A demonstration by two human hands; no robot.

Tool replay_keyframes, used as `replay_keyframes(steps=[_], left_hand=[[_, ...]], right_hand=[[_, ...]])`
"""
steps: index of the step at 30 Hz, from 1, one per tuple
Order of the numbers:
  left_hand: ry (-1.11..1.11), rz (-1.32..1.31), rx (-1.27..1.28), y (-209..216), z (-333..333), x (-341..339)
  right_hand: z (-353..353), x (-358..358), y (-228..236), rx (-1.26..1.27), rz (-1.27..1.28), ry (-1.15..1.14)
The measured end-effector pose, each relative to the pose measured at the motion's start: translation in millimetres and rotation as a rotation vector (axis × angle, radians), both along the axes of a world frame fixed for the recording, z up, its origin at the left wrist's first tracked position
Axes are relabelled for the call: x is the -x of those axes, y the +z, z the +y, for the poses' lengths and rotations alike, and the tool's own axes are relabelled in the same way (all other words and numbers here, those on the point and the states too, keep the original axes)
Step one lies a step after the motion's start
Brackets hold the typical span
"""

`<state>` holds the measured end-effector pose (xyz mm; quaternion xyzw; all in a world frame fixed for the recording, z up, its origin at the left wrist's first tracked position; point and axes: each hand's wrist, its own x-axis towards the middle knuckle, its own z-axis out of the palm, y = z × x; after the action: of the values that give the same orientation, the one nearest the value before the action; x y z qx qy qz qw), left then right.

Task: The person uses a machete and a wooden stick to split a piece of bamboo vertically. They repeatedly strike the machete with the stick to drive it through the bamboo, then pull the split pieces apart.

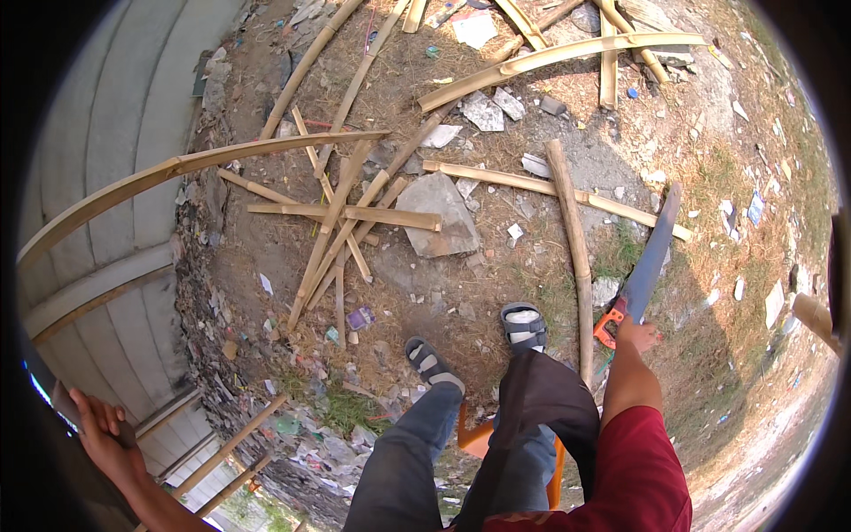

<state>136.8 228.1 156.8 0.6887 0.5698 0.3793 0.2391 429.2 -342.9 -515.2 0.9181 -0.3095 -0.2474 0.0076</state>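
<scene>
At the right, my right hand (638, 335) grips the orange handle of a handsaw (651, 257). Its long dark blade points up and away, tip raised to the right, near the end of a split bamboo strip (550, 184). A round wooden pole (572, 248) lies just left of the saw, running away from me. Far to the left, my left hand (102, 430) is raised with its fingers curled around a dark flat phone (60, 401). Bright light shows along the phone's edge, partly cut off by the picture's rim.
Crossed bamboo pieces (341, 213) lie ahead to the left, beside a grey stone slab (434, 215). A long bamboo strip (191, 162) reaches toward the panelled wall (106, 106). More split bamboo (550, 60) lies farther off. An orange chair (477, 436) is under me; litter covers the ground.
</scene>
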Motion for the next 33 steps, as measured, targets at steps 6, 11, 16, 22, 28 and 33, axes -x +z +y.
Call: replay_keyframes(steps=[6, 11, 16, 22, 28, 33], left_hand=[[0.053, -0.008, 0.018, 2.2, 1.4, 2.5], [0.019, 0.001, 0.031, 5.9, 1.2, 5.6], [0.050, 0.013, 0.031, 4.3, -3.0, 2.1], [0.033, 0.028, 0.005, 4.9, -1.9, -4.0], [0.103, 0.042, 0.030, 2.9, -6.0, -7.8], [0.077, 0.010, 0.160, 12.1, 0.9, 8.6]], right_hand=[[25.9, 71.5, 5.1, -0.296, 0.287, 0.719], [37.7, 71.0, -3.1, -0.069, 0.556, 0.416], [55.1, 56.8, 4.5, -0.063, 0.677, 0.490], [54.7, 67.9, -24.9, -0.089, 0.576, 0.473], [7.8, 73.8, 0.0, -0.399, 0.335, 0.652], [7.5, 51.3, 131.2, -0.455, 0.184, 0.563]])
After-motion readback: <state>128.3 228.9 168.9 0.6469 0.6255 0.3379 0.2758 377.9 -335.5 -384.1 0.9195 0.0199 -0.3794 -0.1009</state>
